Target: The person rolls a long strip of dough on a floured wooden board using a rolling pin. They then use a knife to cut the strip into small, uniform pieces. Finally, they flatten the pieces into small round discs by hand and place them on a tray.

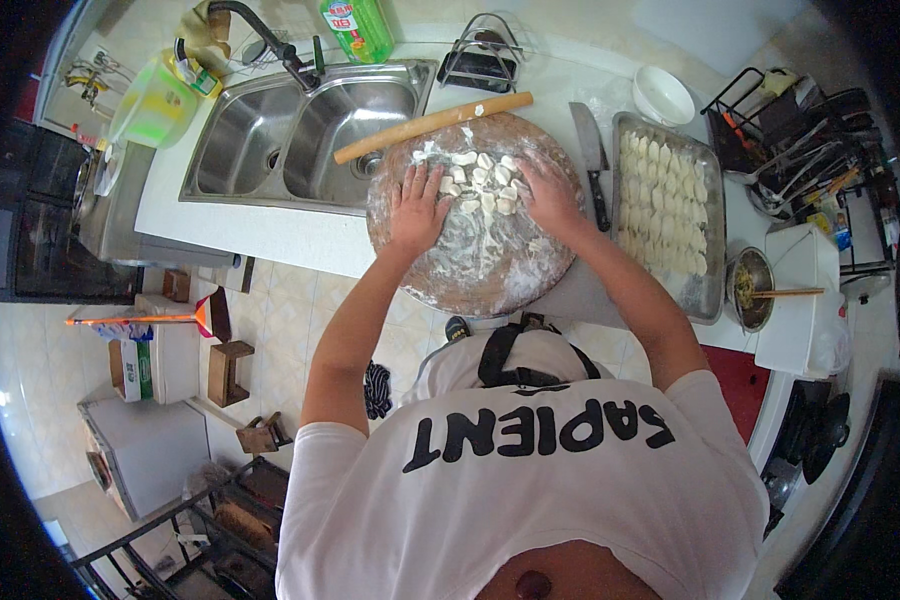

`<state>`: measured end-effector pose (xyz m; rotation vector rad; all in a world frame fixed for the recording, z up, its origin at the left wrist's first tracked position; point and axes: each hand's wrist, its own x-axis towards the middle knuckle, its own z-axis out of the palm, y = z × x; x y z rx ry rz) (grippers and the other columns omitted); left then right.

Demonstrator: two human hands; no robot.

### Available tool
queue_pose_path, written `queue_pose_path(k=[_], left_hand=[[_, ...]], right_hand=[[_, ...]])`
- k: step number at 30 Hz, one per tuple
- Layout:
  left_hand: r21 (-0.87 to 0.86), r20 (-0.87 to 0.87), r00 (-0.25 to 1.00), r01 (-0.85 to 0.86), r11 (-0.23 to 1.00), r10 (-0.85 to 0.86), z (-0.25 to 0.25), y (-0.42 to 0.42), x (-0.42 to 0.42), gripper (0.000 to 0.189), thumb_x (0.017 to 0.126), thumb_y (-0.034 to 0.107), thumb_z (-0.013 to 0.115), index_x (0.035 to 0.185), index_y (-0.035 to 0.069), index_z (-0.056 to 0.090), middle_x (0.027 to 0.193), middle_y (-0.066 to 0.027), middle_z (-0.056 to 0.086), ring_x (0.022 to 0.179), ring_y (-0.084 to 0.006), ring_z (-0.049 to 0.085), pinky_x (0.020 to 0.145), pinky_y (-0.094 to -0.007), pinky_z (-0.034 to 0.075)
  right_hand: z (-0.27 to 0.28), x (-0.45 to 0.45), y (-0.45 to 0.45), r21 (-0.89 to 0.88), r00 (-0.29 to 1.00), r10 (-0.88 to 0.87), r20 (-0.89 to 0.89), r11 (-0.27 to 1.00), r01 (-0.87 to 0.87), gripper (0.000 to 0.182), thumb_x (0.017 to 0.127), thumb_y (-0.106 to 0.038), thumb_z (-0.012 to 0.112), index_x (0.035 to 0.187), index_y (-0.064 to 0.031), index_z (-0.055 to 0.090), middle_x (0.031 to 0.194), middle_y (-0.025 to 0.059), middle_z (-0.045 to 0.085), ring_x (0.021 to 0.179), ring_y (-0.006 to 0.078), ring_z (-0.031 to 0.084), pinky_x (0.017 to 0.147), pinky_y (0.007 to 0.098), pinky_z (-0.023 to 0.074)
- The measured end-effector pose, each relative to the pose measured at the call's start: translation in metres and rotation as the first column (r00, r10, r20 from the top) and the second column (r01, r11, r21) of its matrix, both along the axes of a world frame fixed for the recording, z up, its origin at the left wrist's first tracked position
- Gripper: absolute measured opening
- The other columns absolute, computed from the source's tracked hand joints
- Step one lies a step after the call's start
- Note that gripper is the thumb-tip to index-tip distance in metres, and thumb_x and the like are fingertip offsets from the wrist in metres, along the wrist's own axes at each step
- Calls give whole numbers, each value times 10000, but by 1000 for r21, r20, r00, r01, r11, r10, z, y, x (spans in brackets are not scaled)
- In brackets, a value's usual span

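Note:
My left hand (418,208) lies palm down on a round floured wooden board (465,270), fingers extended and thumb apart, just left of several small pieces of dough (480,176). On the right side of that cluster, my right hand (549,193) rests on the board with its fingertips beside the outermost pieces. Neither hand appears to grip anything, though the right palm is hidden. A wooden rolling pin (433,129) lies slantwise across the board's far edge and reaches over the sink. Loose white flour covers much of the board.
Right of the board lie a kitchen knife (594,161) and a metal tray (709,300) with rows of dumplings (661,202). A metal bowl of filling (746,289) holds chopsticks (791,293). Behind stands a white bowl (662,96). A double steel sink (294,142) is at left.

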<state>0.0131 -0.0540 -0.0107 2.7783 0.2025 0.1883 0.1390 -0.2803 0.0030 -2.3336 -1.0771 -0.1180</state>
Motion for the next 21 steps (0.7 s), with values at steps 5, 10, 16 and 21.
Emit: queue_pose_path(k=[5, 10, 16, 21], left_hand=[[57, 47, 990, 129, 990, -132, -2, -29, -8, 600, 932, 378, 498, 1463, 183, 299, 1538, -135, 199, 1426, -343, 152, 1120, -554, 170], [41, 23, 972, 233, 972, -234, 9, -32, -44, 600, 928, 358, 509, 1461, 175, 302, 1531, -145, 210, 1425, -346, 156, 1117, -554, 181], [-80, 103, 993, 62, 995, -53, 8, -22, -68, 584, 915, 241, 512, 1449, 113, 317, 1512, -178, 245, 1405, -360, 208, 1123, -524, 183], [-166, 166, 982, -60, 984, 88, -1, -26, -66, 560, 901, 165, 525, 1420, 55, 347, 1469, -199, 323, 1369, -367, 285, 1121, -497, 213]], right_hand=[[-2, -22, 6, -170, 972, 227, 53, 962, -216, 398, 851, -110, 575, 1248, -101, 553, 1345, 165, 491, 1281, 335, 434, 1062, 446, 345], [14, -28, -7, -185, 947, 322, 10, 931, -315, 309, 847, -79, 565, 1154, -67, 604, 1243, 137, 581, 1243, 313, 476, 1050, 426, 363], [32, 44, 39, 21, 973, 219, 70, 975, -221, 344, 806, -62, 575, 1148, -47, 603, 1194, 147, 606, 1152, 325, 540, 1017, 425, 389], [39, 77, 105, -28, 978, 177, 110, 984, -175, 356, 808, -52, 565, 1163, -38, 590, 1169, 159, 611, 1125, 330, 550, 992, 441, 407]])
